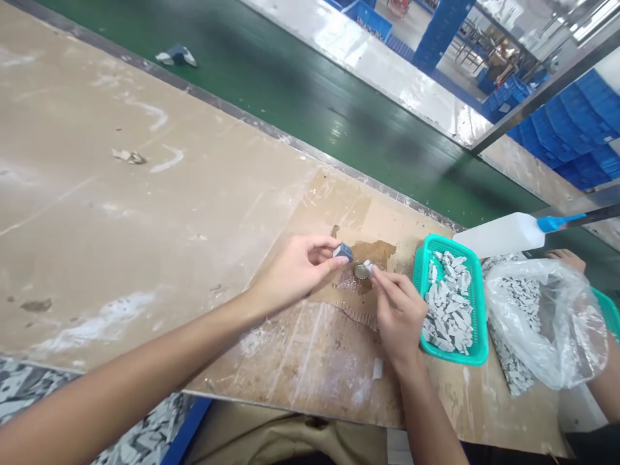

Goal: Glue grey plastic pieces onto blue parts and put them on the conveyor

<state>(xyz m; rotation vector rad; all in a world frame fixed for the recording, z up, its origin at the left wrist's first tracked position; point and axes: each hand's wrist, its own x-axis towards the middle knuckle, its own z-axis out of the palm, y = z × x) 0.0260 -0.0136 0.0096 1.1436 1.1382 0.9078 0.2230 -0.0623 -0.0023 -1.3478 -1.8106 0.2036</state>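
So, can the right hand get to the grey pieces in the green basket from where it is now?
Probably yes. The right hand is just beside the green basket, whose top is open, and nothing lies between them. Its fingers already pinch a small piece.

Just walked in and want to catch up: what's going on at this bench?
A person sits at a worn table. Their left hand pinches a small blue-grey block, while the right hand holds a pale grey chip at a small round cap on a stained cardboard patch. A green basket of similar grey pieces sits beside the right hand.
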